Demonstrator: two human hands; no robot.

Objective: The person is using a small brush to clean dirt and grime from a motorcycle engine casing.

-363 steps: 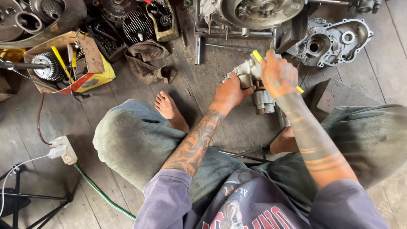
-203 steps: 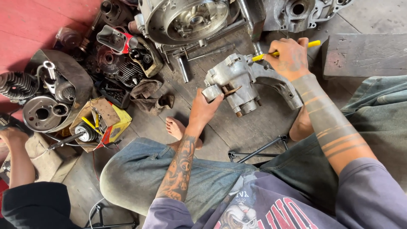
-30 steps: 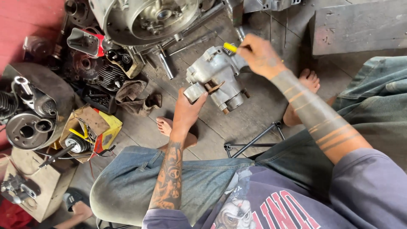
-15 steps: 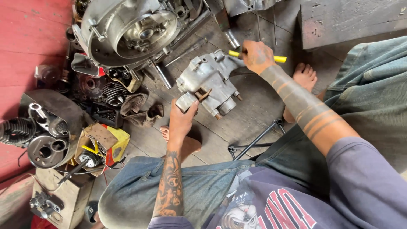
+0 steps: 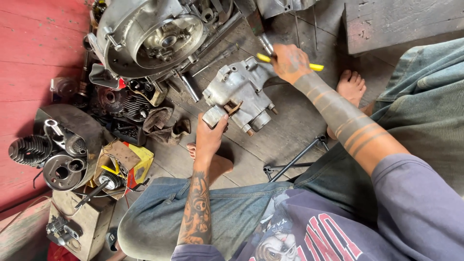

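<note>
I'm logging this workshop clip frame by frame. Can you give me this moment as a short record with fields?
Setting: wooden plank floor, person seated
Left hand: grips lower end of grey engine casing
Right hand: holds yellow-handled tool at casing's top
Nearby: large round engine cover; finned cylinder; yellow box of parts
Bare feet: one beside right forearm

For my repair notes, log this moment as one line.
left hand: gripping grey metal engine casing | right hand: holding yellow-handled tool at casing | setting: wooden floor
</note>
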